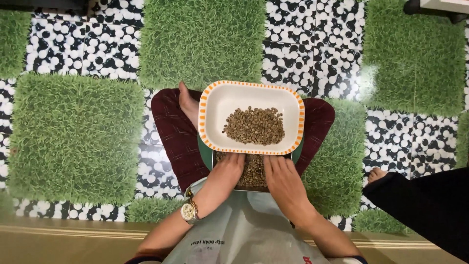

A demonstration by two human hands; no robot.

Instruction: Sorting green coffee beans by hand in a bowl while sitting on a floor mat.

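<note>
Patterned floor; small greenish-brown beans (pixel 254 126) heaped.

One white tray (pixel 215 105), two bean piles (pixel 254 125), two hands (pixel 254 178), one wristwatch (pixel 188 211), two bare feet (pixel 187 103).

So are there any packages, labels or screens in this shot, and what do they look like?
Plastic bag: on the person's lap at the bottom edge, whitish and crinkled, with small dark blue and red print.
Wristwatch: on the left hand's wrist, round pale dial, metal band.
No signs or screens.
</note>
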